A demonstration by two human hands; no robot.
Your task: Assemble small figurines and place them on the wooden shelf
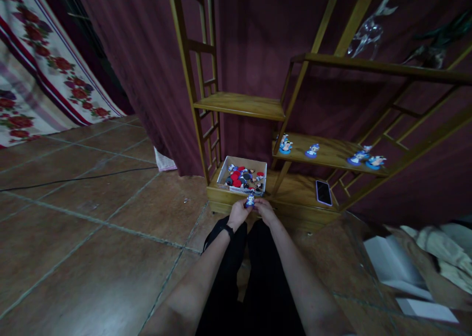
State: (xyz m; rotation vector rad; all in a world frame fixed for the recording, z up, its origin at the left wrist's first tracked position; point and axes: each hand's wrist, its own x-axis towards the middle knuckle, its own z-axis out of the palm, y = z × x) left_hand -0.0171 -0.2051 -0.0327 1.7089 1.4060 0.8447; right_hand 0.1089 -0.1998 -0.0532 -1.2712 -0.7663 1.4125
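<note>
A small blue-and-white figurine (250, 200) stands upright between my hands, just in front of the cardboard box. My left hand (238, 215), with a dark band on its wrist, grips it from the left. From the other side my right hand (264, 210) closes its fingertips on the same figurine. The open box (223, 184) behind them holds several figurines with red, black and blue bases, jumbled together. On the right-hand shelf (328, 151) stand several similar figurines, among them a single blue-and-white one (312, 151) near the middle.
A wooden display rack (239, 104) rises ahead, against a dark red curtain (250, 41). A phone (323, 192) lies on its lower board. Glass-like ornaments (368, 34) stand on the upper right shelf. White boxes (396, 265) lie on the floor at right; a black cable (81, 178) runs at left.
</note>
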